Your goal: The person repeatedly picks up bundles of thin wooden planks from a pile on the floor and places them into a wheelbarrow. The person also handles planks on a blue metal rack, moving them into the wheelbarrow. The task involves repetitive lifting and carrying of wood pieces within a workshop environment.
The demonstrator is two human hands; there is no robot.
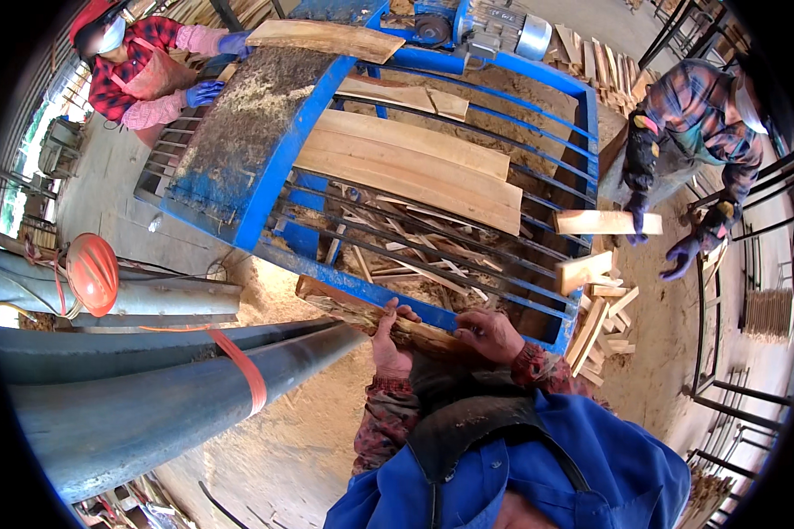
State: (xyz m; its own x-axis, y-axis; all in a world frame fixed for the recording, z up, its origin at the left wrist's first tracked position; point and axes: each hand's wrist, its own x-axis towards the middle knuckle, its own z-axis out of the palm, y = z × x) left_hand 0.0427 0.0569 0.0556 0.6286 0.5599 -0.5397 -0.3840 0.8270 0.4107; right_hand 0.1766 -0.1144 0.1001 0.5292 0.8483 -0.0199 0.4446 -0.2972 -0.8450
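A rough, bark-edged wood slab (428, 336) lies along the near blue rail of a machine frame, tilted down toward the right. My left hand (392, 342) grips it near the middle, thumb raised on its near side. At the slab's right end my right hand (494, 337) is closed around it with curled fingers; its fingertips are partly hidden. Just beyond, pale sawn boards (415, 172) rest across the dark bars of the blue frame (468, 319). Thin wood offcuts (423, 256) lie in a heap beneath those bars.
A co-worker at far left reaches toward a board (326, 38) on the machine. On the right, another co-worker's gloved hand holds a short board (604, 222). Large grey pipes (176, 397), an orange hard hat (93, 274) and an offcut pile (602, 326) flank me.
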